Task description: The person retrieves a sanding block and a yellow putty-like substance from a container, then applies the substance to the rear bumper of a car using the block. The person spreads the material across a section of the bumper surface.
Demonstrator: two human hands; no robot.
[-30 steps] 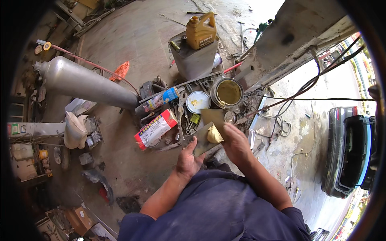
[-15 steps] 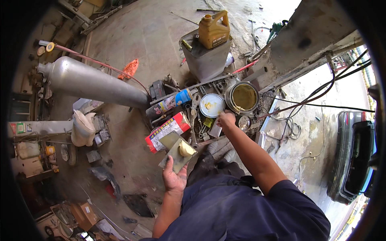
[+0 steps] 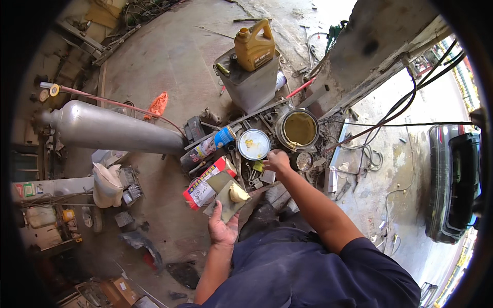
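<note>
My left hand (image 3: pixel 224 229) is closed on a flat grey-green putty board (image 3: pixel 222 206), thumb on top. A lump of cream putty (image 3: pixel 238 193) sits on the board, and a second olive flat piece (image 3: pixel 218 181) shows behind it. My right hand (image 3: pixel 278 161) has bent fingers at the near right edge of a round white lid (image 3: pixel 254 144) smeared with yellow. What the fingertips pinch, if anything, is hidden. Beyond that hand stands an open can (image 3: pixel 300 128) with yellowish paste inside. A small round tin (image 3: pixel 304 161) lies right of my right hand.
A red and white packet (image 3: pixel 201 191) and a blue-topped spray can (image 3: pixel 224 137) lie beside scattered tools. Farther off, a yellow-brown jug (image 3: pixel 254 47) stands on a grey metal box (image 3: pixel 251 87). A silver cylinder (image 3: pixel 120 126) lies left; cables hang right.
The view has shifted, moving most things left and slightly down. My right hand and the white lid have come slightly nearer to me, and the lid sits farther from the open can.
</note>
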